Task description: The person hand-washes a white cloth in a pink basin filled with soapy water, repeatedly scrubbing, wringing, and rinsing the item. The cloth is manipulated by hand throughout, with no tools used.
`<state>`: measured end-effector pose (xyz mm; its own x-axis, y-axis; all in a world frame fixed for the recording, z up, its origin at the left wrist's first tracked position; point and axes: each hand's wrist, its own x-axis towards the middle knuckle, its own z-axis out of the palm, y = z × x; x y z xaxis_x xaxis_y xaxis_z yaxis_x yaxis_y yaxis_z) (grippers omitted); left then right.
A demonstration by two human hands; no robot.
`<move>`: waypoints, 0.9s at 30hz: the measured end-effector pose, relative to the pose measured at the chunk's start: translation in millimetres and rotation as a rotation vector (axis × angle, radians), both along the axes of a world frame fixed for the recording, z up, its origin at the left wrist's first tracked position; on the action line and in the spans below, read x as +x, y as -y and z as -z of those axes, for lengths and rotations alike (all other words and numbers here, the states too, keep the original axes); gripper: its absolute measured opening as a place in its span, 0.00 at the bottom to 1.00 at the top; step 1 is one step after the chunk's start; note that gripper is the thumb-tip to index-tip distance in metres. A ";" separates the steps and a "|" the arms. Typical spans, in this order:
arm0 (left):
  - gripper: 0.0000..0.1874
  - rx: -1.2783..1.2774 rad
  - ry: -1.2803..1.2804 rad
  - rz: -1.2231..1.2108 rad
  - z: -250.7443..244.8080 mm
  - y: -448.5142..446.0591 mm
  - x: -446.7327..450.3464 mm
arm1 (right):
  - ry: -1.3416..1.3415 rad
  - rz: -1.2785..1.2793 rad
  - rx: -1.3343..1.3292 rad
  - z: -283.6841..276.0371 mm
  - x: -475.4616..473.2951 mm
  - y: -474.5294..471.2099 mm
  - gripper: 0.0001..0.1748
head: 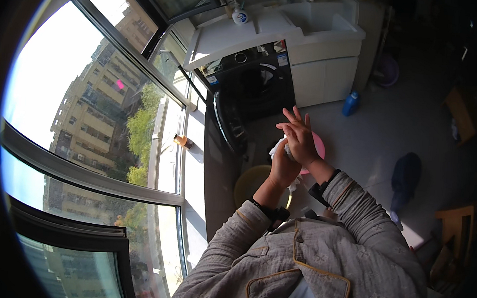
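Note:
A crumpled white cloth is bunched between my two hands, which meet in front of my body. My left hand closes around it, thumb pointing up. Crossing over from the right, my right hand lies against the left one with several fingers stretched out and apart. Its palm is hidden, so its hold on the cloth is unclear. Some white material hangs below the wrists. Under the hands, a pink basin stands on the floor, partly covered by them. A yellowish basin sits lower left of it.
A dark front-loading washing machine has its round door swung out. Above it runs a white counter with a pump bottle and a sink. A blue bottle stands on the floor. An amber bottle rests on the windowsill.

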<state>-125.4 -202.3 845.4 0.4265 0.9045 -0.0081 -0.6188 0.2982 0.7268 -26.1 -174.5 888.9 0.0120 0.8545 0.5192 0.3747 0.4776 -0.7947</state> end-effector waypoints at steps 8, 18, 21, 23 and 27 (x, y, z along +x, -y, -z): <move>0.25 0.005 0.132 -0.085 -21.8 0.1 11.5 | 0.073 -0.015 0.082 -3.0 -9.4 9.7 0.14; 0.28 0.043 0.140 -0.107 -19.1 -2.1 11.9 | -0.058 -0.063 0.078 -12.6 -18.4 20.7 0.16; 0.24 -0.288 0.143 0.010 -32.8 0.0 14.4 | -0.319 0.056 -0.047 -10.4 2.7 -8.8 0.17; 0.23 -0.315 0.207 0.037 -30.7 -0.3 13.6 | -0.274 0.010 -0.089 -7.6 -5.6 0.6 0.17; 0.20 0.182 0.292 -0.125 7.9 -14.2 0.5 | -0.291 -0.061 0.015 -10.9 -37.5 43.9 0.14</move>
